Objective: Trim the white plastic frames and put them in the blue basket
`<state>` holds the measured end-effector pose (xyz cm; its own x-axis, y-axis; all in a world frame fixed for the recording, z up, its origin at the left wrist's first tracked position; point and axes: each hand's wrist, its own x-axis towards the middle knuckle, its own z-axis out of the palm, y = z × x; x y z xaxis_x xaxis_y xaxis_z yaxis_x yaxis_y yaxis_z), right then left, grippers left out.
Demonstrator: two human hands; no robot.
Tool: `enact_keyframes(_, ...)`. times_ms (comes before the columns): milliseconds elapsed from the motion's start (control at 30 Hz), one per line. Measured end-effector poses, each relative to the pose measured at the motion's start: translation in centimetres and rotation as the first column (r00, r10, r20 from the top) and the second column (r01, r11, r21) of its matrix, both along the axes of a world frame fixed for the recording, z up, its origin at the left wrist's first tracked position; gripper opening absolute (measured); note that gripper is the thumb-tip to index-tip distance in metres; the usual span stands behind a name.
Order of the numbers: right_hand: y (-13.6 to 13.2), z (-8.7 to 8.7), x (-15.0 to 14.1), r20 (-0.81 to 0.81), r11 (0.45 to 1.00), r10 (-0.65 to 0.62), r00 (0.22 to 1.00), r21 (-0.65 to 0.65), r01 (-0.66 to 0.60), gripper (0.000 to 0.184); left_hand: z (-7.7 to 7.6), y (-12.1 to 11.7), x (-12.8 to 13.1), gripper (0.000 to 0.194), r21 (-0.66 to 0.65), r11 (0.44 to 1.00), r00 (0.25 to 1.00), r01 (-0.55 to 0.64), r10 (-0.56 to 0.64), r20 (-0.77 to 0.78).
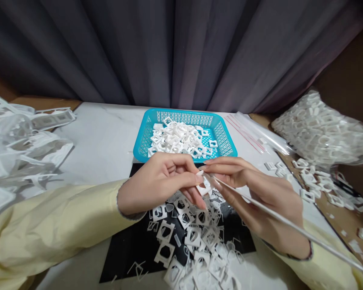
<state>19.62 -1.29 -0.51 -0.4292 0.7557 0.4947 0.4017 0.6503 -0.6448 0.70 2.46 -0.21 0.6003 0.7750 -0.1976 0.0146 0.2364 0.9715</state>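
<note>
My left hand (169, 179) is closed, pinching a small white square frame with a hole (203, 184) between thumb and fingers. Facing it, my right hand (257, 193) is closed around a long thin pale rod (278, 210). The rod's tip is close to the frame, and its other end runs off at lower right; I cannot tell whether the tip touches. Below both hands, a pile of similar white frames (193, 237) and thin scraps spreads over a black mat (124, 249). Just beyond my hands is a blue basket (140, 139) with many small white frames (178, 135) in it.
At left lies a heap of white sheet-like plastic pieces (24, 141). A clear bag full of white parts (323, 129) stands at far right, with loose white frames (314, 179) before it. Flat clear plastic bags (260, 129) lie right of the basket. A dark curtain (175, 52) hangs behind.
</note>
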Motion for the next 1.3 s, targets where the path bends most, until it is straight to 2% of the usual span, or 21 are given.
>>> enact_keyframes(133,-0.3,-0.7,-0.6,-0.015,0.997,-0.073,0.997,0.025,0.074,0.019,-0.5,-0.3,0.2,0.016,0.077,0.997,0.998,-0.023,0.027,-0.061)
enact_keyframes(233,-0.7,-1.4,-1.1,-0.044,0.984,-0.129,0.991,0.117,0.133,0.021,-0.9,-0.5,0.3,0.016,0.150,0.987,0.994,-0.049,0.062,-0.088)
enact_keyframes(333,-0.9,-1.8,-1.5,-0.054,0.958,-0.171,0.984,0.224,0.179,0.022,-1.2,-0.5,0.3,0.013,0.190,0.980,0.998,-0.058,0.063,-0.022)
enact_keyframes(400,-0.9,-1.7,-1.6,-0.041,0.944,-0.216,0.976,0.248,0.219,0.022,-1.4,-0.3,0.2,0.010,0.190,0.981,0.998,-0.046,0.039,0.041)
enact_keyframes(500,-1.0,-1.1,-1.3,-0.046,0.951,-0.205,0.978,0.228,0.210,0.022,-1.7,0.1,0.1,0.009,0.173,0.985,0.991,-0.021,-0.003,0.135)
enact_keyframes(667,-1.2,-0.8,-1.1,-0.150,0.962,-0.158,0.976,0.198,0.186,0.021,-2.1,0.6,-0.2,0.015,0.145,0.989,0.957,0.030,-0.071,0.282)
enact_keyframes(800,-1.3,-1.3,-1.2,-0.233,0.963,-0.162,0.959,0.174,0.205,0.019,-2.2,0.7,-0.2,0.015,0.121,0.992,0.946,0.046,-0.082,0.313)
enact_keyframes(1000,-1.3,-1.3,-0.7,-0.209,0.992,-0.110,0.972,0.044,0.122,0.021,-2.3,0.8,-0.3,0.017,0.103,0.993,0.938,0.051,-0.083,0.337)
enact_keyframes(1067,-1.2,-1.1,-0.5,-0.183,0.994,-0.099,0.978,0.020,0.104,0.024,-2.2,0.6,-0.3,0.018,0.094,0.995,0.943,0.045,-0.073,0.326)
enact_keyframes(1167,-0.8,-0.9,-0.3,-0.118,0.985,-0.081,0.990,0.142,0.098,0.028,-1.8,0.5,-0.2,0.016,0.126,0.992,0.967,0.030,-0.061,0.249)
enact_keyframes(1233,-0.5,-0.7,-0.3,-0.087,0.966,-0.099,0.991,0.230,0.116,0.026,-1.5,0.8,-0.2,0.010,0.201,0.979,0.991,0.015,-0.041,0.128)
enact_keyframes(1300,-0.2,-0.5,-0.3,-0.071,0.951,-0.155,0.985,0.258,0.168,0.021,-1.3,1.7,-0.4,0.006,0.344,0.938,0.998,-0.032,0.046,-0.033)
